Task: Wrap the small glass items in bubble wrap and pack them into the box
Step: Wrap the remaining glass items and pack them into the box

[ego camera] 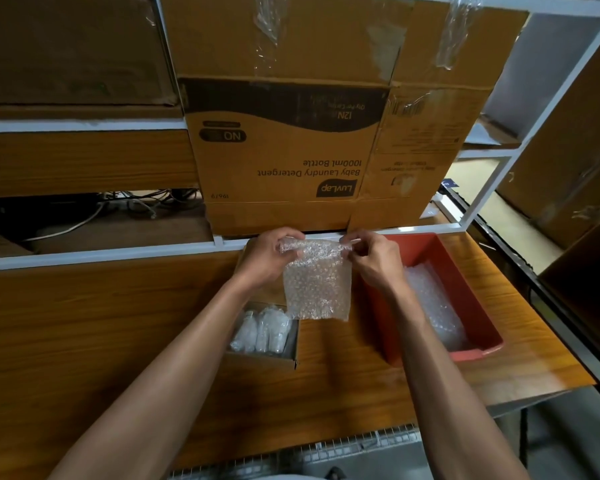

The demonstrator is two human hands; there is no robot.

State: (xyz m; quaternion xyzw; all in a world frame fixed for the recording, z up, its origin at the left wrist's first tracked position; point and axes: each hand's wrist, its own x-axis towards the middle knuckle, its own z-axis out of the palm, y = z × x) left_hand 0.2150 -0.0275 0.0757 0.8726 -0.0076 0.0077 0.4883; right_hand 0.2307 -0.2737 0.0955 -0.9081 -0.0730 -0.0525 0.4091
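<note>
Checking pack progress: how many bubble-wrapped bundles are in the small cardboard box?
3 visible: clear bubble-wrapped bundles side by side in the small open cardboard box, left, middle, right. The left forearm and the held bubble-wrap sheet cover part of the box, so more may be hidden.

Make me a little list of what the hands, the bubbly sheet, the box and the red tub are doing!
left hand: pinches the top left corner of the clear bubble wrap sheet
right hand: pinches its top right corner
sheet: hangs in the air
small open cardboard box: holds wrapped bundles
red plastic tub: holds more bubble wrap
wooden table: box and tub sit on it
</note>
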